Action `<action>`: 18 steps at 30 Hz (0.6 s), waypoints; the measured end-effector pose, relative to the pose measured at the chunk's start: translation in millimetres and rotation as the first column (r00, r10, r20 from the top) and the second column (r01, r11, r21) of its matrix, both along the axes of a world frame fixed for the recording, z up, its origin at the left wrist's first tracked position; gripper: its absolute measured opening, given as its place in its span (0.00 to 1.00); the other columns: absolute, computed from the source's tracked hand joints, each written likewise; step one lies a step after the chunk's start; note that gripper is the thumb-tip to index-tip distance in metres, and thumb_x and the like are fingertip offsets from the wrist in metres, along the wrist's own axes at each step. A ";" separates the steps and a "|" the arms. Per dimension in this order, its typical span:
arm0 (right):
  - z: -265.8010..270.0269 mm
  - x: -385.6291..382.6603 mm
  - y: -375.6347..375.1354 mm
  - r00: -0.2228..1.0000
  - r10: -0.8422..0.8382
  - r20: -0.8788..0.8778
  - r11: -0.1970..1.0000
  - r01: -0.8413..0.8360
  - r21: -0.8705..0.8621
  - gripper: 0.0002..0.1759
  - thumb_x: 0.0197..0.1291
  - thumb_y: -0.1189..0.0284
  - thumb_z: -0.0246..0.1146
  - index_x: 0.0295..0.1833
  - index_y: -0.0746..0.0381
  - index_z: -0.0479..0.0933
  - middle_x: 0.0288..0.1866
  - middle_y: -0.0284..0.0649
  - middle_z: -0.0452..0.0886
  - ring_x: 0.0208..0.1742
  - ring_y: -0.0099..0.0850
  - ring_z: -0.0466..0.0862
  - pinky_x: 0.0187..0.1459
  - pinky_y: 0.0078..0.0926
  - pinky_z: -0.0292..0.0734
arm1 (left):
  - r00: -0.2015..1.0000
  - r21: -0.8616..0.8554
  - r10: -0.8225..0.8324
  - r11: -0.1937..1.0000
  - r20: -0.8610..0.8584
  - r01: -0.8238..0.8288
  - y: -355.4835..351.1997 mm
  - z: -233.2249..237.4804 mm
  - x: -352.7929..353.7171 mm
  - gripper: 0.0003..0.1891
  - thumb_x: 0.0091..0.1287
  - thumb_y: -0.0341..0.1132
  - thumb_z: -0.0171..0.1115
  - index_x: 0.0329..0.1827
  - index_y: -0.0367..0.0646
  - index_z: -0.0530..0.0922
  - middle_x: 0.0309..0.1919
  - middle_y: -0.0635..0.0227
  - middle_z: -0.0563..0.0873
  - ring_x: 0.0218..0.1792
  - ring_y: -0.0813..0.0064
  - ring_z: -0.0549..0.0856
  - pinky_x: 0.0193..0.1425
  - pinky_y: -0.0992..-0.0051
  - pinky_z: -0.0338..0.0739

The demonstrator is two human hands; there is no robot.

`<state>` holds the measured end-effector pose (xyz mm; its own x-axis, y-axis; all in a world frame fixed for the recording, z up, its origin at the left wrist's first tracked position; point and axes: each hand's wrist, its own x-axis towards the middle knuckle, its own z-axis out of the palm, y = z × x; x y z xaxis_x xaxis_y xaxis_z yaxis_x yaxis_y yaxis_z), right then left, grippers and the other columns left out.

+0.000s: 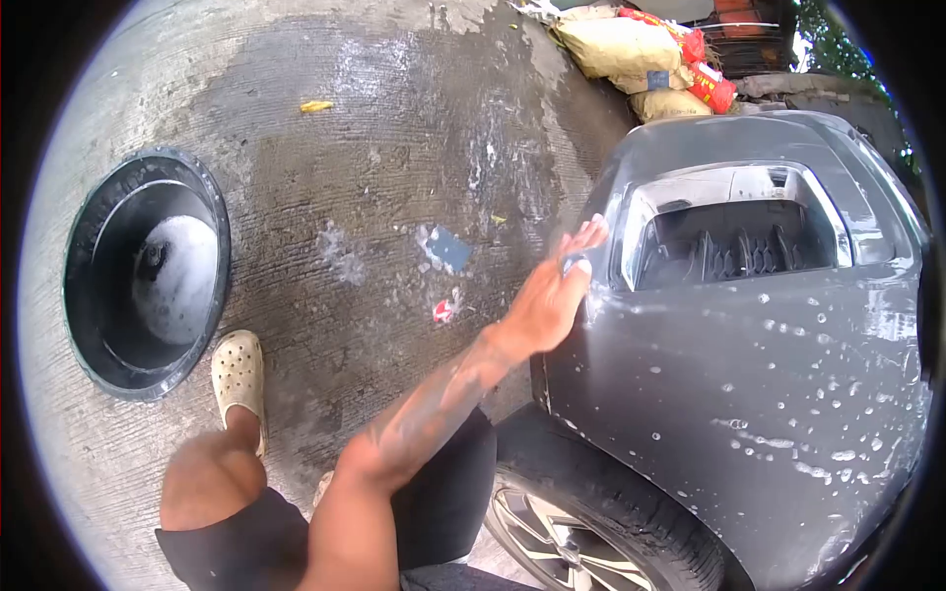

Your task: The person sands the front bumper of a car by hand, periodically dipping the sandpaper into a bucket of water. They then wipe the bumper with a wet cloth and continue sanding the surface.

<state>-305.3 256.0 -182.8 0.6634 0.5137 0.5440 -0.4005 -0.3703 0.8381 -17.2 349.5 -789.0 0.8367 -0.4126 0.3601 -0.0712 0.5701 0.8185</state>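
My left hand (545, 303) reaches up and right to the edge of a wet, dark grey car body panel (690, 364), beside a chrome-framed opening (744, 241). Its fingers are blurred and held close together, with the thumb near them. A small bluish-grey patch shows between thumb and fingers, too small to make out. Foam spots and water drops cover the panel. My right hand is outside the view.
A black basin (84, 281) with foamy water stands at the left, near a foot in a beige clog (237, 372). A car wheel (572, 552) is at the bottom. Filled sacks (616, 49) lie at the top right. A grey piece (448, 248) lies on the wet concrete (325, 187).
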 end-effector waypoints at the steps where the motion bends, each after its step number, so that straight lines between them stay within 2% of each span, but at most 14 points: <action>1: 0.5 4.1 -0.6 1.000 0.014 0.001 1.000 -0.014 -0.006 0.24 0.54 0.68 0.78 0.51 0.71 0.79 0.40 0.46 0.84 0.40 0.39 0.84 0.44 0.38 0.82 | 0.998 -0.025 0.049 0.998 -0.040 -0.050 3.7 4.0 -10.8 0.29 0.80 0.38 0.32 0.80 0.34 0.61 0.81 0.52 0.60 0.83 0.57 0.55 0.85 0.59 0.43; 4: 5.6 8.3 1.4 0.999 0.035 0.006 0.999 -0.035 -0.018 0.24 0.54 0.68 0.78 0.51 0.71 0.79 0.40 0.46 0.84 0.40 0.39 0.84 0.44 0.38 0.82 | 0.989 -0.059 0.113 0.991 -0.093 -0.119 17.5 8.3 -38.4 0.29 0.80 0.38 0.33 0.80 0.34 0.61 0.81 0.52 0.60 0.83 0.56 0.55 0.85 0.60 0.42; 8: 4.0 9.4 2.5 0.999 0.042 0.015 0.999 -0.042 -0.012 0.24 0.54 0.68 0.78 0.51 0.71 0.79 0.40 0.46 0.84 0.40 0.39 0.84 0.44 0.38 0.82 | 0.997 -0.128 -0.021 0.992 -0.078 0.010 3.7 3.8 2.8 0.28 0.80 0.39 0.35 0.79 0.33 0.62 0.80 0.49 0.61 0.83 0.57 0.55 0.85 0.60 0.42; 10: 5.5 14.3 4.3 0.999 0.044 0.011 0.999 -0.043 -0.015 0.24 0.54 0.68 0.78 0.51 0.71 0.79 0.40 0.46 0.84 0.40 0.39 0.84 0.44 0.38 0.82 | 0.992 -0.120 -0.087 0.990 -0.090 0.076 -2.8 9.3 13.1 0.30 0.80 0.41 0.33 0.78 0.30 0.63 0.81 0.53 0.62 0.83 0.61 0.54 0.85 0.60 0.37; 12: 7.0 16.1 5.7 0.999 0.052 0.010 0.998 -0.051 -0.024 0.24 0.54 0.68 0.78 0.51 0.71 0.79 0.40 0.46 0.84 0.40 0.39 0.84 0.44 0.38 0.82 | 0.992 -0.153 -0.071 0.987 -0.106 0.054 6.8 14.4 -22.7 0.30 0.80 0.41 0.34 0.79 0.30 0.61 0.82 0.52 0.59 0.84 0.62 0.51 0.85 0.61 0.35; 13: 7.3 16.3 4.7 0.998 0.060 0.011 0.998 -0.060 -0.025 0.24 0.54 0.68 0.78 0.51 0.71 0.79 0.40 0.46 0.84 0.40 0.39 0.84 0.44 0.38 0.82 | 0.998 -0.138 -0.005 0.990 -0.068 -0.004 12.8 17.7 -37.2 0.30 0.80 0.41 0.33 0.80 0.31 0.59 0.83 0.52 0.56 0.84 0.63 0.48 0.85 0.62 0.35; 14: 6.7 17.5 4.4 0.998 0.063 0.011 0.998 -0.063 -0.027 0.24 0.54 0.68 0.78 0.51 0.71 0.79 0.40 0.46 0.84 0.40 0.39 0.84 0.44 0.38 0.82 | 0.998 -0.123 0.060 0.990 -0.028 -0.063 15.2 19.1 -41.0 0.31 0.81 0.41 0.32 0.81 0.31 0.57 0.84 0.52 0.53 0.85 0.63 0.46 0.85 0.64 0.35; 15: 6.5 17.2 4.2 0.998 0.065 0.015 0.998 -0.064 -0.030 0.24 0.54 0.68 0.78 0.51 0.71 0.79 0.40 0.46 0.84 0.40 0.39 0.84 0.44 0.38 0.82 | 0.996 -0.020 0.088 0.996 0.000 -0.088 10.2 20.5 -36.4 0.31 0.82 0.44 0.35 0.81 0.32 0.55 0.84 0.49 0.48 0.85 0.57 0.45 0.86 0.63 0.39; 16: 6.4 17.9 4.2 0.997 0.069 0.020 0.997 -0.068 -0.030 0.24 0.54 0.68 0.78 0.51 0.71 0.79 0.40 0.46 0.84 0.40 0.39 0.84 0.44 0.38 0.82 | 0.996 -0.019 0.091 0.996 0.002 -0.091 -1.4 17.7 -18.1 0.31 0.82 0.44 0.35 0.81 0.32 0.55 0.84 0.49 0.48 0.85 0.57 0.45 0.86 0.63 0.39; 18: 7.4 21.8 2.8 0.997 0.070 0.016 0.997 -0.069 -0.028 0.24 0.54 0.68 0.78 0.51 0.71 0.79 0.40 0.46 0.84 0.40 0.39 0.84 0.44 0.38 0.82 | 0.991 -0.084 -0.117 0.990 -0.069 0.111 -39.0 0.8 39.0 0.32 0.82 0.45 0.35 0.82 0.32 0.53 0.83 0.47 0.48 0.85 0.59 0.46 0.86 0.63 0.39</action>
<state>-283.5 258.8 -175.3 0.6164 0.5728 0.5403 -0.3891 -0.3749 0.8414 21.8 310.6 -788.1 0.8112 -0.4793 0.3351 0.0563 0.6344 0.7710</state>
